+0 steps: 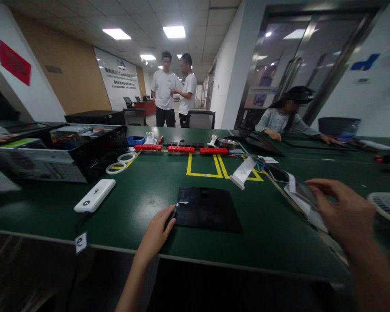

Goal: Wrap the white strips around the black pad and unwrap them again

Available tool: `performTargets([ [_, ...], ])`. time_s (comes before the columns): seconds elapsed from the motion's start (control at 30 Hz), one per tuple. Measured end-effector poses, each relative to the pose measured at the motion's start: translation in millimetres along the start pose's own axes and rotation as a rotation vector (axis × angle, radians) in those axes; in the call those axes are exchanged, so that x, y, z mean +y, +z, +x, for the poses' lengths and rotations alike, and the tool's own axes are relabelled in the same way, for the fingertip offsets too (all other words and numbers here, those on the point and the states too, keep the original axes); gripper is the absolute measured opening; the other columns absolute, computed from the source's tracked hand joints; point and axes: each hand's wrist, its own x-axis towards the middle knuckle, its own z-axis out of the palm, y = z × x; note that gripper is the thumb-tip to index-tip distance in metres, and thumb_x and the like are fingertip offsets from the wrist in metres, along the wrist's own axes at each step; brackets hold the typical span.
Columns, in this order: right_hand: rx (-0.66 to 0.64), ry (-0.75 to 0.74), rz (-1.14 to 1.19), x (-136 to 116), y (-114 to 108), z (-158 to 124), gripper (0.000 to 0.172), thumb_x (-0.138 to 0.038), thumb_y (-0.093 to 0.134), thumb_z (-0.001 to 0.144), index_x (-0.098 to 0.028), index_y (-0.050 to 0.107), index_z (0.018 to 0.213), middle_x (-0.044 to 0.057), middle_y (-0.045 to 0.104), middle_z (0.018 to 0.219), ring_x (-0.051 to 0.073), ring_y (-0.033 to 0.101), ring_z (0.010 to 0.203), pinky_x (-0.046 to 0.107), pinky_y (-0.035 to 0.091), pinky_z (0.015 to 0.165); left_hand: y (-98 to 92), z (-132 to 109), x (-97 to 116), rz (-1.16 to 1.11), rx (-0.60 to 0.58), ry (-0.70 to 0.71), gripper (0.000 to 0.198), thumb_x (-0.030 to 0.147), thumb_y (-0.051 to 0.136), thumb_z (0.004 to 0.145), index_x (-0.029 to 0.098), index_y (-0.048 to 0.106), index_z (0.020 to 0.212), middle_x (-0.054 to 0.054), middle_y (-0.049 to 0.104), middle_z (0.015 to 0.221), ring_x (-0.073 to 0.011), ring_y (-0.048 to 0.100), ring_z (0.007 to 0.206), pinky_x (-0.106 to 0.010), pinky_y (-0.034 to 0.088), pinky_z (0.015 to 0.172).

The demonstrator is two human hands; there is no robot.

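Observation:
A glossy black flat panel lies on the green table in front of me, with a small raised part near its far edge. My left hand grips its left edge, thumb on the near side and fingers beyond. On the right, my right hand is closed, thumb and fingers pinching what looks like a thin see-through plastic piece. Its exact kind is hard to make out. Beneath that hand are white strips and the table's taped seam.
An open computer case stands at the left, near a white power bank with a cable and two white rings. Red strips line the back; a white ribbon cable lies right. A co-worker sits opposite; two people stand beyond.

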Motion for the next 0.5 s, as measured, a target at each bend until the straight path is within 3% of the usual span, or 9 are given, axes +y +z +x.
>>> performTargets([
  [0.07, -0.050, -0.034, 0.125, -11.6, 5.4, -4.4, 0.019, -0.031, 0.048, 0.085, -0.018, 0.062, 0.090, 0.006, 0.067, 0.082, 0.016, 0.062, 0.065, 0.027, 0.048, 0.062, 1.2, 0.0, -1.2, -0.001, 0.006, -0.004, 0.038, 0.029, 0.044, 0.090, 0.021, 0.052, 0.126, -0.007, 0.059, 0.127, -0.0203, 0.053, 0.118, -0.039, 0.039, 0.102],
  [0.13, -0.176, -0.126, 0.257, -28.5, 18.0, -13.3, 0.020, -0.025, 0.047, 0.086, -0.017, 0.061, 0.097, 0.006, 0.066, 0.087, 0.016, 0.063, 0.073, 0.028, 0.050, 0.066, 2.0, -0.2, -2.2, -0.003, 0.013, -0.009, 0.037, 0.029, 0.044, 0.091, 0.022, 0.051, 0.127, -0.007, 0.059, 0.127, -0.0201, 0.053, 0.118, -0.039, 0.039, 0.102],
  [0.23, -0.364, -0.314, 0.384, -59.2, 46.9, -33.5, 0.035, -0.008, 0.037, 0.085, -0.018, 0.058, 0.111, 0.007, 0.064, 0.095, 0.016, 0.062, 0.085, 0.029, 0.052, 0.071, 1.3, -0.4, -2.1, 0.001, -0.002, -0.014, 0.037, 0.030, 0.041, 0.092, 0.021, 0.050, 0.128, -0.007, 0.057, 0.128, -0.0196, 0.052, 0.119, -0.039, 0.038, 0.103],
  [0.33, -0.450, -0.497, 0.372, -85.9, 75.7, -51.2, 0.047, 0.002, 0.031, 0.079, -0.019, 0.060, 0.111, 0.007, 0.062, 0.094, 0.015, 0.060, 0.083, 0.027, 0.052, 0.070, -1.0, -0.5, 0.2, 0.019, -0.045, 0.007, 0.038, 0.029, 0.039, 0.094, 0.021, 0.049, 0.130, -0.007, 0.055, 0.132, -0.0187, 0.049, 0.122, -0.039, 0.035, 0.105],
  [0.5, -0.480, -0.777, 0.202, -111.3, 94.4, -51.4, 0.041, 0.002, 0.037, 0.081, -0.012, 0.059, 0.112, 0.010, 0.062, 0.096, 0.018, 0.056, 0.081, 0.031, 0.050, 0.068, -4.0, -0.8, 5.8, 0.118, -0.156, 0.121, 0.040, 0.032, 0.038, 0.095, 0.030, 0.044, 0.134, -0.002, 0.046, 0.140, -0.0199, 0.036, 0.132, -0.045, 0.028, 0.107],
])
